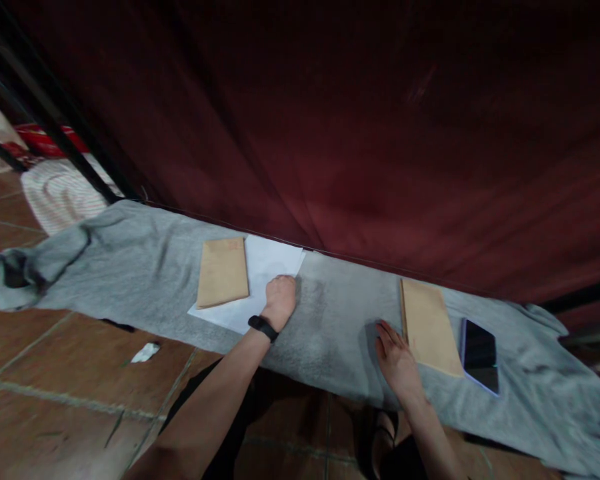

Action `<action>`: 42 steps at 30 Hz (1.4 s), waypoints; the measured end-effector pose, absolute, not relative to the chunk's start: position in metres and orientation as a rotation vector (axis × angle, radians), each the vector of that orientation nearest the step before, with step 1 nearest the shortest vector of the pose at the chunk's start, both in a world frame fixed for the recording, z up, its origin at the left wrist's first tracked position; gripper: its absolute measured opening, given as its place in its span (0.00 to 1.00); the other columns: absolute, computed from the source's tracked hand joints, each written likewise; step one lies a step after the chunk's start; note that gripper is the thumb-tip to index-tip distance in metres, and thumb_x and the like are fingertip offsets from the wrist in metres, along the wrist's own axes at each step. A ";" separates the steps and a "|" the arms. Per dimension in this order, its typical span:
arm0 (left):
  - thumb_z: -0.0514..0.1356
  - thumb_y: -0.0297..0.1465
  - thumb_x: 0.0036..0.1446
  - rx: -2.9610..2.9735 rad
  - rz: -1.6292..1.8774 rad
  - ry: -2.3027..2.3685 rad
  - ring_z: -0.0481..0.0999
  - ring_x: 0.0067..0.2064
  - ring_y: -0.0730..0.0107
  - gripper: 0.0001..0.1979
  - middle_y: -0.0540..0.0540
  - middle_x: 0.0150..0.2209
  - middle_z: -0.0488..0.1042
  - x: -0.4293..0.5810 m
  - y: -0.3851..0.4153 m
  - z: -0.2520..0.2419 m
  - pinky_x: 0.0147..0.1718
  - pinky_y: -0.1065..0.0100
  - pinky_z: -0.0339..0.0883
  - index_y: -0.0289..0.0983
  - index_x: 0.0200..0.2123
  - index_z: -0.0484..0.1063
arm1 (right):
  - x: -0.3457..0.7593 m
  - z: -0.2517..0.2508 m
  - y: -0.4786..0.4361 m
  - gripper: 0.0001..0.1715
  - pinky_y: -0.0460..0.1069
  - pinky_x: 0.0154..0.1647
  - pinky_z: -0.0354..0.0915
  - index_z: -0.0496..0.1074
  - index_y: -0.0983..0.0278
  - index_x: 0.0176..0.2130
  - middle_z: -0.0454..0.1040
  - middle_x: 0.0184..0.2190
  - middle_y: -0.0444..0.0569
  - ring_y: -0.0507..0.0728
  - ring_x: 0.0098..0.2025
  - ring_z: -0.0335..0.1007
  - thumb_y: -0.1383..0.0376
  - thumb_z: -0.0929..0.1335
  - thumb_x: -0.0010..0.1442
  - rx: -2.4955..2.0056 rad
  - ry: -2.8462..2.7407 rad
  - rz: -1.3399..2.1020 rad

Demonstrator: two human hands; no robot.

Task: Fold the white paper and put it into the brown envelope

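1. The cloth [130, 267] runs as a long grey strip from left to right. Its far edge meets the red curtain [380, 133], and its near edge ends at the tiled floor [55, 373].
2. You have bare cloth between your two grips, and a longer bare stretch to the left of the paper [270, 263].
3. Your left grip [280, 300] is curled into a fist, knuckles down on the near right part of the paper. You cannot tell whether anything is inside it. A black band [263, 327] sits on that wrist.
4. The paper is white, lies flat, and is a few sheets slightly fanned at the far right corner, close to the curtain.
5. The left envelope [223, 271] is brown and flat. It lies on the paper's left part, just beside your fist and not touching it.
6. Your right grip [397, 360] lies spread flat, palm down on the cloth, and holds nothing. Its fingers are just beside the near left edge of the right envelope [427, 327].
7. A phone [479, 353] with a dark screen lies just right of that envelope.
8. Neither envelope shows what is inside.
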State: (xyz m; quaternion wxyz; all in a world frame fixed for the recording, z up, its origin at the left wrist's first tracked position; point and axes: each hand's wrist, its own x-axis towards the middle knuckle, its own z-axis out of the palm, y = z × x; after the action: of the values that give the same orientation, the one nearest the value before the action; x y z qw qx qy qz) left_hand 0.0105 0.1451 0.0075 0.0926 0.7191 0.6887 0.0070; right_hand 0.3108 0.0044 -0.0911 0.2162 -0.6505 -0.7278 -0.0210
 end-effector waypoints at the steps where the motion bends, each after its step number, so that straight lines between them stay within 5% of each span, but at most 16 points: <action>1: 0.48 0.17 0.62 2.131 0.015 2.065 0.79 0.49 0.49 0.19 0.27 0.43 0.78 0.010 0.145 0.008 0.45 0.58 0.72 0.26 0.47 0.76 | 0.311 -0.091 0.004 0.24 0.60 0.61 0.66 0.69 0.66 0.59 0.70 0.60 0.59 0.64 0.61 0.67 0.68 0.58 0.67 -1.808 -2.015 -0.048; 6: 0.48 0.17 0.61 2.127 0.059 2.135 0.79 0.48 0.52 0.19 0.30 0.44 0.78 0.006 0.145 0.009 0.43 0.62 0.71 0.28 0.47 0.76 | 0.308 -0.089 0.004 0.24 0.60 0.62 0.65 0.70 0.64 0.59 0.70 0.61 0.57 0.63 0.61 0.67 0.68 0.59 0.67 -1.838 -1.987 -0.039; 19: 0.56 0.36 0.63 1.834 0.105 2.104 0.79 0.48 0.54 0.13 0.38 0.47 0.80 -0.026 0.171 0.007 0.38 0.66 0.67 0.39 0.44 0.77 | 0.301 -0.079 0.006 0.24 0.58 0.62 0.64 0.70 0.65 0.59 0.71 0.60 0.57 0.62 0.62 0.67 0.71 0.59 0.67 -1.933 -1.997 -0.012; 26: 0.49 0.33 0.69 2.087 0.383 2.293 0.79 0.44 0.54 0.15 0.37 0.42 0.78 -0.006 0.153 0.017 0.37 0.63 0.67 0.35 0.46 0.74 | 0.300 -0.077 0.006 0.24 0.58 0.63 0.63 0.70 0.66 0.59 0.71 0.60 0.58 0.62 0.62 0.67 0.71 0.59 0.67 -1.946 -2.007 -0.009; 32: 0.48 0.27 0.69 2.578 0.482 1.888 0.75 0.45 0.57 0.13 0.40 0.41 0.76 0.042 0.115 0.019 0.43 0.60 0.66 0.34 0.47 0.72 | 0.299 -0.075 0.007 0.24 0.58 0.64 0.63 0.72 0.64 0.58 0.72 0.59 0.57 0.62 0.61 0.69 0.70 0.60 0.66 -1.909 -1.897 0.082; 42: 0.53 0.18 0.60 2.863 0.246 1.156 0.73 0.48 0.57 0.14 0.41 0.45 0.76 0.090 0.055 -0.007 0.49 0.57 0.67 0.36 0.45 0.72 | 0.310 -0.082 0.016 0.34 0.56 0.48 0.75 0.64 0.63 0.63 0.79 0.47 0.55 0.61 0.46 0.78 0.50 0.63 0.64 -1.650 -1.026 0.648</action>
State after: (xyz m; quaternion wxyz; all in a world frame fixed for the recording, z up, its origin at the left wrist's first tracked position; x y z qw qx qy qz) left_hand 0.0904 0.0553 -0.0072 0.0221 0.9242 0.3730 0.0794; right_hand 0.3100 0.0163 -0.0820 0.5200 -0.6881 -0.4278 0.2702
